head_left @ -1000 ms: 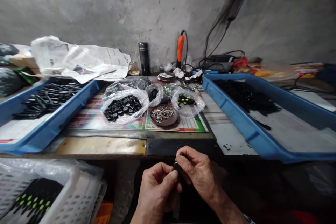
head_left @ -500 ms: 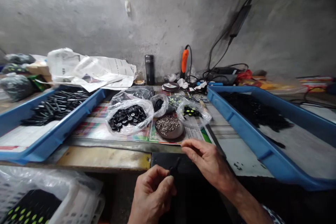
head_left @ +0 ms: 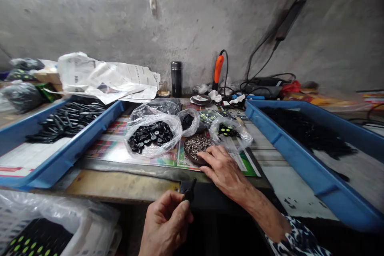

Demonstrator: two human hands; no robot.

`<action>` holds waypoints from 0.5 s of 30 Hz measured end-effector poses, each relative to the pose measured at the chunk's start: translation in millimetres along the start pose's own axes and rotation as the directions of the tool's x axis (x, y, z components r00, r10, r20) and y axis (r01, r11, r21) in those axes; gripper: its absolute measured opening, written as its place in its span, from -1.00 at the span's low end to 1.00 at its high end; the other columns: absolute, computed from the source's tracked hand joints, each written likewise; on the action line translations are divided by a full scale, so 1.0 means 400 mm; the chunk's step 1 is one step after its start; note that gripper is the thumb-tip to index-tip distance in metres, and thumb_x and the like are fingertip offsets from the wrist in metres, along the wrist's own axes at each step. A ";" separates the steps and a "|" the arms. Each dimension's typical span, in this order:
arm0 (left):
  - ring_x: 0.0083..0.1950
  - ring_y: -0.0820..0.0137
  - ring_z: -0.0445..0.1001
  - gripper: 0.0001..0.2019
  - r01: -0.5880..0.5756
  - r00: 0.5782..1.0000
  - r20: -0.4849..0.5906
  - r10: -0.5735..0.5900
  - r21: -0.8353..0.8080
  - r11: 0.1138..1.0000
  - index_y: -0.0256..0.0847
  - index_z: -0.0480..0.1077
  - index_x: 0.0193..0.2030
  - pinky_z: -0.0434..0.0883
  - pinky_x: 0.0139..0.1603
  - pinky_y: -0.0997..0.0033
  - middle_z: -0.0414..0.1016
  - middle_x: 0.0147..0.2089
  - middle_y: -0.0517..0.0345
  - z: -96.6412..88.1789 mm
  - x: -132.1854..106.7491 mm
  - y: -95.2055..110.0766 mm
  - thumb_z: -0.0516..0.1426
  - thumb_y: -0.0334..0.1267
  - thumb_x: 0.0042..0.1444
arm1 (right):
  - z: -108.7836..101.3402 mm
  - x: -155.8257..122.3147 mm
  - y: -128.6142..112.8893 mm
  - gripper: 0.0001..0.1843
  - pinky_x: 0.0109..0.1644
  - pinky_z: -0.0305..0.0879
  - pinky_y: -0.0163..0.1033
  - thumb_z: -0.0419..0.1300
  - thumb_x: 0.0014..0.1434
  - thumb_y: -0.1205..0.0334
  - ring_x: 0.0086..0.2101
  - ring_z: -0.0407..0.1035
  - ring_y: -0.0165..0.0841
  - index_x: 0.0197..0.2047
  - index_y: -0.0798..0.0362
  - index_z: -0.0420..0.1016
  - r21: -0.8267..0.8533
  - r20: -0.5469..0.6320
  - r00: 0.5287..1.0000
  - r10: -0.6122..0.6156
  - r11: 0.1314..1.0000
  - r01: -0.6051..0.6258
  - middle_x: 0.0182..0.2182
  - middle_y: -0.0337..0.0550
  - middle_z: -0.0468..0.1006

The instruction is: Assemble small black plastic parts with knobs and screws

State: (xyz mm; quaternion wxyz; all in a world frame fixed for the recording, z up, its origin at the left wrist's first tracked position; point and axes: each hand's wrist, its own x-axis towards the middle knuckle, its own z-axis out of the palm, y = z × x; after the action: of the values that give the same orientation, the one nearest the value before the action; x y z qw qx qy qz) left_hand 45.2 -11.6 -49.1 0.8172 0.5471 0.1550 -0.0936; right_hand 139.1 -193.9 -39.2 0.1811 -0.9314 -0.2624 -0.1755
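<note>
Two bare hands are working apart: the left hand (head_left: 165,224) is pinching a small black plastic part (head_left: 190,191), its long axis tilting up toward the far side, while the open right hand (head_left: 223,174) is lying at the near edge of a round dish of steel screws (head_left: 188,158).

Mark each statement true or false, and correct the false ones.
The left hand pinches a small black part. True.
The right hand holds an orange tool. False: it lies open at the edge of a round dish of screws.
Black discs lie in a clear plastic bag. True.
The blue tray at the view's right holds silver screws. False: it holds black parts.
A patterned sleeve shows at the right wrist. True.
</note>
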 end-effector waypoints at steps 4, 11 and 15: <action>-0.71 0.68 0.16 -0.42 0.027 1.000 -0.007 -0.027 -0.012 1.000 -0.28 0.42 -0.40 0.01 -0.69 0.75 0.44 -0.63 0.22 -0.006 0.007 0.000 0.48 0.16 -0.33 | 0.016 0.005 0.006 -0.63 -0.05 0.38 0.02 0.35 0.14 0.52 -0.11 0.28 -0.10 0.02 0.10 0.56 -0.020 -0.015 1.000 -0.017 1.000 0.016 -0.16 -0.04 0.42; -0.71 0.68 0.13 -0.43 0.007 1.000 0.015 -0.007 -0.020 1.000 -0.29 0.40 -0.42 0.00 -0.70 0.72 0.45 -0.63 0.21 -0.005 0.014 -0.003 0.47 0.15 -0.29 | 0.031 0.006 0.013 -0.75 -0.08 0.35 -0.02 0.31 0.14 0.57 -0.14 0.28 -0.10 -0.16 0.09 0.62 -0.019 -0.052 0.998 -0.039 0.999 0.038 -0.21 -0.05 0.45; -0.71 0.66 0.13 -0.42 -0.002 1.000 0.001 0.002 -0.009 1.000 -0.28 0.40 -0.40 -0.03 -0.70 0.70 0.44 -0.63 0.20 -0.007 0.017 -0.008 0.46 0.17 -0.28 | 0.030 0.005 0.017 -0.81 -0.09 0.32 -0.08 0.29 0.18 0.56 -0.16 0.28 -0.14 -0.22 0.10 0.60 0.011 -0.080 0.996 -0.046 0.999 0.047 -0.25 -0.07 0.47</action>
State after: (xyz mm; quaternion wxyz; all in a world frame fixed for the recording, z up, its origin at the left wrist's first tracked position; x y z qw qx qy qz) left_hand 50.1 -9.9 -55.1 0.8198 0.5436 0.1542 -0.0924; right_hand 147.4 -193.4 -50.6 0.1935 -0.9161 -0.2779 -0.2150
